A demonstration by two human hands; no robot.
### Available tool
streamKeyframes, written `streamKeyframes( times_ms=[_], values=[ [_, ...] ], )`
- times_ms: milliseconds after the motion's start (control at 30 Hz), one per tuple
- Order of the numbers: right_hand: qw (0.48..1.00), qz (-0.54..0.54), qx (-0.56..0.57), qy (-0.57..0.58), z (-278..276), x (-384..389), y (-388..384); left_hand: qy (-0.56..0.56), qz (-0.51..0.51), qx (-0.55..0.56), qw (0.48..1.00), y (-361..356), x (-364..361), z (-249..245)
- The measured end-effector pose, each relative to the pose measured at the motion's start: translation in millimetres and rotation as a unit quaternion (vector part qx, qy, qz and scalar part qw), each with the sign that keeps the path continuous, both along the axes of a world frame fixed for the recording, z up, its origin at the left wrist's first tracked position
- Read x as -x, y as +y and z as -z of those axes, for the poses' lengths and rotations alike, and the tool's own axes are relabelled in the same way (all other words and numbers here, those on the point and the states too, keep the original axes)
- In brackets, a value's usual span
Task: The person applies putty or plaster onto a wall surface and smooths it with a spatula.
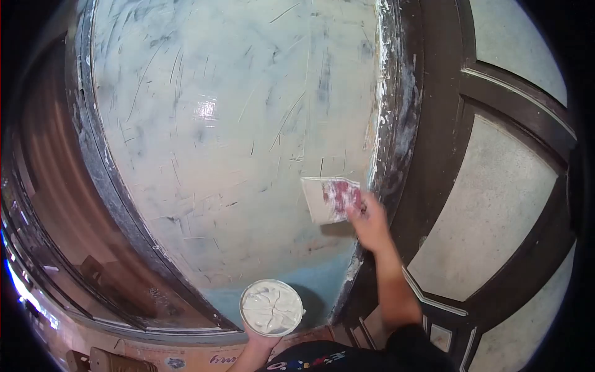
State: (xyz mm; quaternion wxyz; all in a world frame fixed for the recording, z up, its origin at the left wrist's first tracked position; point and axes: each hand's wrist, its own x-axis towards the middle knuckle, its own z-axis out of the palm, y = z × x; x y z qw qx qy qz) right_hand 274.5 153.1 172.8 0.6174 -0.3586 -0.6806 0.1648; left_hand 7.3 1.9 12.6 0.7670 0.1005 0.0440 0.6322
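My right hand [372, 224] is closed on the edge of a flat putty spreader [338, 198], which is reddish and smeared with whitish putty. The spreader lies at or close against the wall panel [248, 155], near its right border; whether it touches cannot be made out. Low in the view, my left hand [261, 342] grips a round tub [242, 313] from below, its fingers partly hidden. Soft white putty [271, 307] with grooves across its top fills the tub. Pale putty with dark scratches and streaks covers most of the panel, and a blue strip shows at the bottom.
On the right stands dark wooden framing [446, 149] with pale inset panels [489, 211]. Chipped, whitened trim [387, 93] borders the wall panel. A brown glossy surface [62, 167] is at left. Printed cardboard [198, 359] and brown furniture [114, 361] are at lower left.
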Motion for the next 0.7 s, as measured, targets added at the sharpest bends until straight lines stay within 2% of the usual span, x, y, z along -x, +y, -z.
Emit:
streamKeyframes(
  times_ms=[33, 67, 133, 167, 200, 267, 300, 367, 400, 467, 500, 567, 600, 667, 700],
  values=[
    [0.986, -0.086, 0.069, 0.126, 33.8, 5.4, 6.9, -0.032, 0.010, 0.036, 0.999, -2.5, 0.2, 1.2],
    [0.967, -0.117, 0.094, 0.206, 53.0, 11.0, 8.7, -0.031, 0.009, 0.032, 0.999, -1.7, -1.1, 1.8],
    [0.952, -0.114, 0.119, 0.258, 66.1, 12.3, 9.9, -0.030, -0.011, 0.039, 0.999, -5.2, -3.4, 6.6],
    [0.955, -0.126, 0.105, 0.245, 66.2, 6.8, 16.0, 0.211, -0.106, -0.037, 0.971, -6.3, -5.0, 15.2],
    [0.959, -0.136, 0.093, 0.233, 56.7, 2.2, 18.6, 0.214, -0.105, -0.034, 0.971, -5.4, -5.3, 14.2],
    [0.958, -0.115, 0.092, 0.246, 25.0, 9.8, 19.3, 0.001, -0.042, 0.053, 0.998, -5.1, -5.9, 12.2],
    [0.962, -0.114, 0.070, 0.237, 13.9, 13.8, 23.5, 0.062, -0.061, 0.050, 0.995, -3.8, -6.9, 16.3],
    [0.976, -0.103, 0.049, 0.188, 12.6, 10.5, 43.6, 0.022, -0.045, 0.079, 0.996, -3.6, -7.7, 12.0],
    [0.975, -0.102, 0.051, 0.189, 15.8, 8.0, 50.3, -0.020, -0.030, 0.105, 0.994, -3.9, -7.3, 9.6],
    [0.968, -0.085, 0.059, 0.228, 21.4, 4.9, 57.9, -0.011, -0.022, 0.086, 0.996, -7.3, -4.5, 11.7],
    [0.972, -0.061, 0.044, 0.224, 21.1, 4.8, 50.1, 0.011, -0.031, 0.084, 0.996, -9.3, -2.0, 13.8],
    [0.966, -0.076, 0.043, 0.241, 16.9, 9.6, 42.6, 0.081, -0.065, 0.057, 0.993, -9.9, -1.0, 16.5],
    [0.961, -0.089, 0.046, 0.259, 17.4, 12.6, 41.1, 0.081, -0.067, 0.059, 0.993, -9.4, -0.2, 17.2],
    [0.965, -0.099, 0.032, 0.242, 19.2, 17.3, 49.3, -0.012, -0.035, 0.103, 0.994, -8.3, 2.5, 21.9],
    [0.967, -0.094, 0.045, 0.231, 18.8, 18.0, 53.4, 0.050, -0.054, 0.093, 0.993, -7.3, 0.8, 22.6]
  ],
)
